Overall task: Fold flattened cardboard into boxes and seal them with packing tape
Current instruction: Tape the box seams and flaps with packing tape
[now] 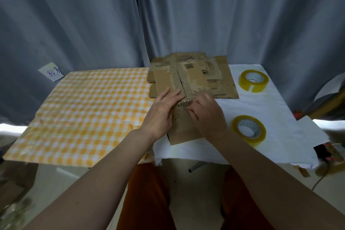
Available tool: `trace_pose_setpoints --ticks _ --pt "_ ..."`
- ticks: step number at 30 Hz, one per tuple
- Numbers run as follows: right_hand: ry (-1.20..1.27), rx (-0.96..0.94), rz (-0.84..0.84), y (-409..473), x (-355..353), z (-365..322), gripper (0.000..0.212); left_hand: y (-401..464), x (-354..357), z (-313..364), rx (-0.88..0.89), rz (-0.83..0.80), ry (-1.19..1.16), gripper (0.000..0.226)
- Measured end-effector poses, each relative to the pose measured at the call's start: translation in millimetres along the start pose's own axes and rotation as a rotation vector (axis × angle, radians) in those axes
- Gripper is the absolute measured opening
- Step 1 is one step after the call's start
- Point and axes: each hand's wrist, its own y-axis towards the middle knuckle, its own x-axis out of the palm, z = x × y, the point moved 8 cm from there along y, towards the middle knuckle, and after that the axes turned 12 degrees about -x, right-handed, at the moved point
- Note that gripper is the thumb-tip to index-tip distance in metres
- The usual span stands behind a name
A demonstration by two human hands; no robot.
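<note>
Head view shows both hands on 1 flat cardboard piece [183, 132] lying directly ahead, long axis running away from the person. Left hand [162, 112] presses with straight fingers; right hand [206, 113] pinches its far edge. Beyond, touching, the cardboard stack [220, 78]. 2 tape rolls [249, 129] sit right, nearer the right hand.

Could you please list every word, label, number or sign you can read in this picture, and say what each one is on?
Paper note against the curtain, far left: blue handwritten characters, too blurred to read.
Top sheet of the flattened cardboard stack: dark printed lettering, too blurred to read.
Cardboard piece being worked on: a small dark printed label, too small to read.
Tape rolls: a dotted pattern inside the cores, no legible text.
Nothing here can be quoted with confidence.
</note>
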Motion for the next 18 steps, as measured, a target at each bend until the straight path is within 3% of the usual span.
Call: trace_pose_setpoints --ticks 3,8,12,16,18 --pt "0.011 -0.08 0.011 -1 4 -3 0.021 1 1 -4 -0.053 -0.009 -0.055 0.06" --pt "-0.079 -0.25 -0.035 -6 12 -5 0.018 15 -3 -2 -0.252 0.119 -0.268 0.012" --pt "-0.068 -0.273 -0.079 -23 18 4 0.018 18 1 -3 -0.231 0.158 -0.187 0.023" --pt "-0.02 0.028 -0.013 -20 -4 30 0.022 17 3 -3 -0.205 0.133 -0.15 0.032" --pt "0.003 0.215 -0.075 -1 -3 46 0.042 16 4 -2 -0.208 0.135 -0.116 0.042"
